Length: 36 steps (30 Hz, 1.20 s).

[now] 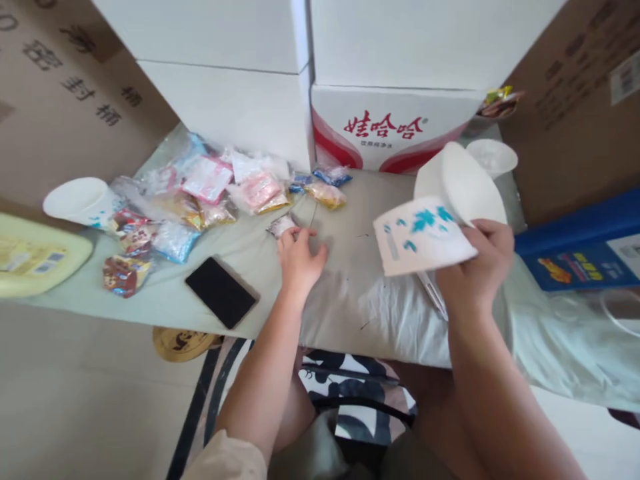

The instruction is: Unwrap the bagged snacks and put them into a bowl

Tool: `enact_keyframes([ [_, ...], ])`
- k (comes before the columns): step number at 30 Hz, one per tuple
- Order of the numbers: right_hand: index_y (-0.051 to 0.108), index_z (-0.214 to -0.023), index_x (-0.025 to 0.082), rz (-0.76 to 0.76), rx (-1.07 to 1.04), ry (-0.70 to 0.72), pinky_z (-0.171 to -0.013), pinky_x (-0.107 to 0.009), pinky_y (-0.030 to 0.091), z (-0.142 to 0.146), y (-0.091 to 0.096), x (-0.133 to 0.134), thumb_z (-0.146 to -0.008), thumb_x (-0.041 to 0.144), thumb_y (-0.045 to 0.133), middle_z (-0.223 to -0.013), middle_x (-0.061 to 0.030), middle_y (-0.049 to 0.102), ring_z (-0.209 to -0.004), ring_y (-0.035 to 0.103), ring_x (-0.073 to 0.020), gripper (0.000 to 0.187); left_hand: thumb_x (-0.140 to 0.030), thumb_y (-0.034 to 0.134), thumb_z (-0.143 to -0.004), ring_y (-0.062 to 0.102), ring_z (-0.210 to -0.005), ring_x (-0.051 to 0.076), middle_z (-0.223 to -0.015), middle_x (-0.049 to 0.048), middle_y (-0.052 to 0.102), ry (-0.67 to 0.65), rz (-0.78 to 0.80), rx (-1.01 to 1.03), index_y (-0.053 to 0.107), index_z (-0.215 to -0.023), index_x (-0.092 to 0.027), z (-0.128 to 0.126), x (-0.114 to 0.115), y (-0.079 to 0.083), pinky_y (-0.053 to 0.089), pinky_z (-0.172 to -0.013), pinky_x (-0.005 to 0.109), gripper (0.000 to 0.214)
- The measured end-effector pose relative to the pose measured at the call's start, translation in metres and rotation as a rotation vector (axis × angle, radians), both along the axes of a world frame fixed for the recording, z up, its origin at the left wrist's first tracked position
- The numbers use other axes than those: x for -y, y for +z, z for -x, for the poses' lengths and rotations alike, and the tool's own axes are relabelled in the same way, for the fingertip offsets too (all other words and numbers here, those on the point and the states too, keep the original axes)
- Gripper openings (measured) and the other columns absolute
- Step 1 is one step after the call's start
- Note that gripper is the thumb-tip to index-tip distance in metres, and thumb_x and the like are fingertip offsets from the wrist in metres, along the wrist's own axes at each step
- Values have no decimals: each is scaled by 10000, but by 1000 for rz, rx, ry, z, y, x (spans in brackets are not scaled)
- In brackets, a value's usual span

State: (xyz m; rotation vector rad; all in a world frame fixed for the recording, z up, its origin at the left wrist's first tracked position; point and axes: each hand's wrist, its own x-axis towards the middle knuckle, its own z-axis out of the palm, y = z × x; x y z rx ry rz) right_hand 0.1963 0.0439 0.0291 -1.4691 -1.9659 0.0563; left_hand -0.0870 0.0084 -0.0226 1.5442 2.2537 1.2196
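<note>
My right hand (475, 267) grips a white paper bowl with blue markings (425, 237), tilted on its side above the cloth-covered table (360, 293). Behind it a second white bowl (467, 183) shows its inside. A thin white stick pokes out below my right palm. My left hand (300, 257) rests on the table with its fingers curled on a small silvery packet (283, 225). A pile of small snack packets (200, 193) lies to the left of that hand.
A black phone (220, 292) lies near the table's front edge. A white paper cup (80, 200) and a yellow-green lid (30, 257) sit at the far left. White cartons (390, 127) and brown boxes stand behind. A blue box (580, 253) is at the right.
</note>
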Motion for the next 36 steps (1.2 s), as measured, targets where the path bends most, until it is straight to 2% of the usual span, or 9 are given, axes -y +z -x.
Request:
enact_keyframes([
  [3, 753, -997, 197, -7, 0, -144, -979, -628, 465, 15, -2, -5, -863, 304, 586, -1172, -180, 620, -1137, 579, -402, 239, -428, 621, -919, 590, -1082, 277, -1091, 118, 595, -112, -183, 105, 659, -1027, -221, -7, -2, 7, 516, -961, 489, 236],
  [8, 715, -1161, 237, 25, -90, 201, -1116, -593, 436, 38, -6, 4, -847, 323, 639, -1450, -157, 571, -1347, 512, -381, 335, -595, 784, -773, 482, -1370, 337, -1462, 132, 431, -521, -109, 48, 624, -1278, -269, -29, 1, 19, 493, -1072, 495, 622],
  [14, 721, -1078, 243, 173, -377, 161, -891, -452, 566, 38, -21, 22, -938, 323, 550, -1032, -117, 677, -978, 675, -269, 235, -493, 845, -732, 598, -1173, 266, -1445, 131, 391, -509, 179, 96, 560, -1433, -301, -43, -1, 22, 587, -852, 363, 781],
  [17, 711, -1050, 230, 267, -465, 208, -845, -428, 561, 39, -23, 23, -940, 301, 530, -1055, -117, 703, -977, 677, -262, 224, -397, 872, -697, 609, -1176, 265, -1500, 127, 391, -517, 201, 101, 536, -1457, -304, -50, -4, 24, 588, -871, 360, 835],
  [20, 707, -1054, 228, 310, -485, 272, -857, -430, 552, 43, -20, 26, -931, 296, 544, -1103, -117, 711, -1012, 675, -264, 216, -239, 718, -815, 665, -981, 194, -1417, 125, 527, -348, 165, 175, 556, -1428, -260, -59, -7, 26, 590, -850, 346, 634],
  [24, 710, -1046, 227, 332, -473, 264, -779, -402, 554, 41, -15, 34, -911, 305, 571, -1061, -107, 706, -944, 678, -250, 209, -272, 557, -913, 673, -718, 139, -1186, 87, 691, -141, 273, 599, 622, -1295, -209, -58, -12, 30, 570, -642, 279, 393],
  [28, 695, -1045, 218, 337, -434, 197, -782, -419, 561, 26, -19, 33, -904, 343, 565, -1051, -119, 712, -958, 683, -271, 229, -436, 512, -962, 751, -884, 195, -1341, 107, 651, -187, 266, 954, 587, -1306, -224, -45, -12, 36, 586, -663, 285, 411],
  [32, 697, -1029, 197, 332, -163, 4, -866, -524, 528, 7, -32, 28, -879, 359, 543, -1031, -171, 706, -1000, 663, -347, 269, -291, 643, -878, 590, -1331, 314, -1452, 137, 564, 18, 73, 400, 615, -1281, -233, -22, -9, 36, 529, -1051, 471, 407],
  [36, 698, -1127, 184, 404, 95, -98, -796, -515, 511, -9, -46, 26, -827, 397, 614, -1002, -187, 694, -918, 643, -362, 377, -207, 831, -676, 285, -1536, 458, -1567, 174, 435, 83, 226, 10, 675, -1238, -241, 4, -8, 25, 309, -1200, 658, 585],
])
